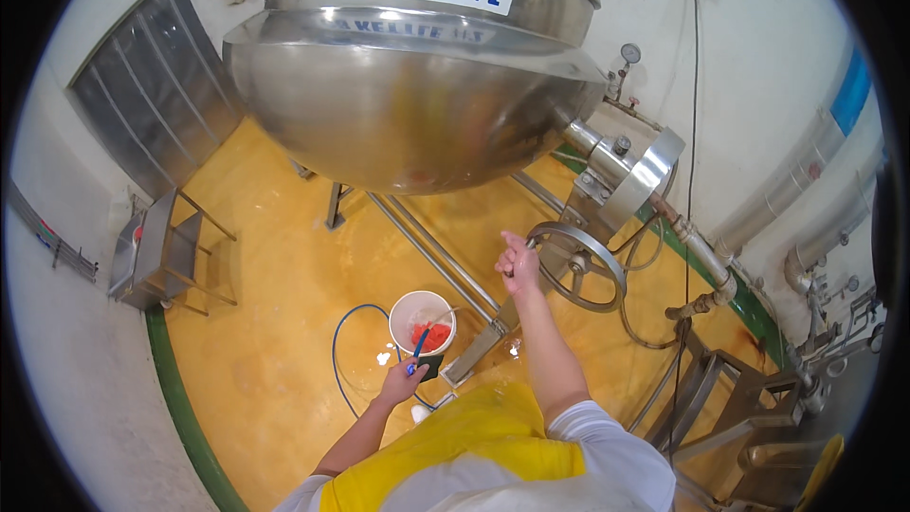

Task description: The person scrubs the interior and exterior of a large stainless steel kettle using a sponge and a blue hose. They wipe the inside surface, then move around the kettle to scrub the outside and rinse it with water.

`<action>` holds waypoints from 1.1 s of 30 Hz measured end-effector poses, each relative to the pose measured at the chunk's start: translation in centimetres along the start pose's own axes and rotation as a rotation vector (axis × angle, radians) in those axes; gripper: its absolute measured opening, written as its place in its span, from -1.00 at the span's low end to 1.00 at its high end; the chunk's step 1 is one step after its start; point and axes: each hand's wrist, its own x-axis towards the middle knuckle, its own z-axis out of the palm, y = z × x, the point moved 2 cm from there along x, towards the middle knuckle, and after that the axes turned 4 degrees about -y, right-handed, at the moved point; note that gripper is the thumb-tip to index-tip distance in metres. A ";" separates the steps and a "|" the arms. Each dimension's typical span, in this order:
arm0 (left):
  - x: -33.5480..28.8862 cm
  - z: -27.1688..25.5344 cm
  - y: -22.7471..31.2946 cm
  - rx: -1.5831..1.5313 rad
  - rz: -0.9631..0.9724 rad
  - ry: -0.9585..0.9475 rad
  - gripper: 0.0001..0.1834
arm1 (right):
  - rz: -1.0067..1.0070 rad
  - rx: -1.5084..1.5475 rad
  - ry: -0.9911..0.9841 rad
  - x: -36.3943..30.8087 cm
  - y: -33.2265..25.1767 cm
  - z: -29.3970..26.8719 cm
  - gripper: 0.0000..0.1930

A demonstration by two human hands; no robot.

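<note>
My left hand (403,384) is closed around a thin blue tube (421,341), which looks like a hose end. A dark green scouring pad (430,367) shows beside its fingers; whether they grip it too is unclear. Just beyond stands a white bucket (394,324) with red material (433,336) inside. My right hand (518,264) is raised higher, fingers curled at the left edge of a metal handwheel (607,261), apparently gripping its handle. Above both hands looms a large, rounded stainless steel kettle (398,104), joined to the wheel by a shaft and gear housing (602,171).
A blue hose (334,346) loops on the yellow floor (256,341) left of the bucket. Steel frame legs (431,261) run beneath the kettle. Pipes (701,251) and a metal stand (730,389) lie at right. A small steel table (171,251) stands left, near a metal door (156,76).
</note>
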 end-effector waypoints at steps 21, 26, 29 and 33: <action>-1.9 -0.4 -2.4 -0.033 -0.101 0.088 -0.61 | 0.043 0.178 -0.088 -0.3 -0.8 -0.1 -0.82; -1.9 -1.2 -2.4 -0.060 -0.134 0.155 -0.58 | 0.228 0.014 0.244 -1.3 4.2 -11.0 -0.94; -2.4 -1.0 -5.1 -0.022 -0.237 0.129 -0.59 | 0.225 0.088 0.224 -6.6 2.1 -16.4 -0.87; -2.2 -0.9 -5.7 -0.099 -0.276 0.171 -0.59 | 0.134 0.354 -0.072 -13.0 -5.7 -14.7 -0.76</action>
